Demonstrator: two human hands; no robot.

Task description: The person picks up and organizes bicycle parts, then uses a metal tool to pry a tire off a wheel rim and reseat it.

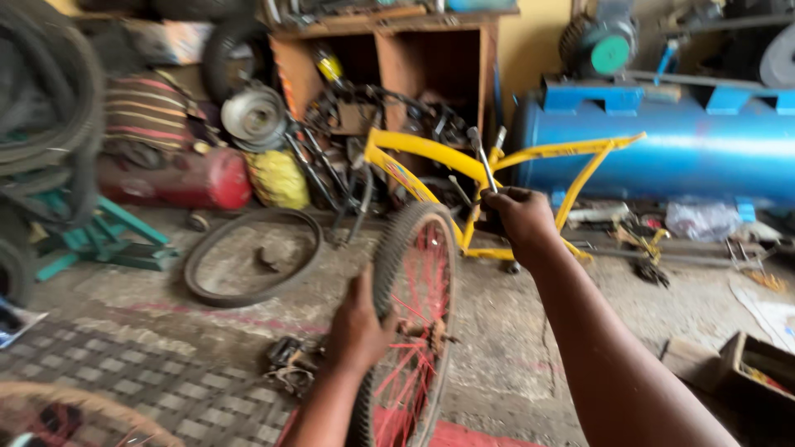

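A bicycle wheel [418,273] with red spokes and a black knobbly tyre stands upright in front of me. My left hand [358,327] grips its tyre on the left side, near the rusty hub [422,331]. My right hand [520,217] is raised past the top of the wheel and closed on a slim metal wrench [483,157] that points up. Behind the wheel lies a yellow bicycle frame [464,165].
A loose black tyre [252,257] lies on the concrete floor at left, with a green stand [103,236] and a red cylinder [186,178] beyond. A blue compressor tank [662,153] fills the right back. A wooden shelf [389,62], scattered parts and an open box [758,368] surround me.
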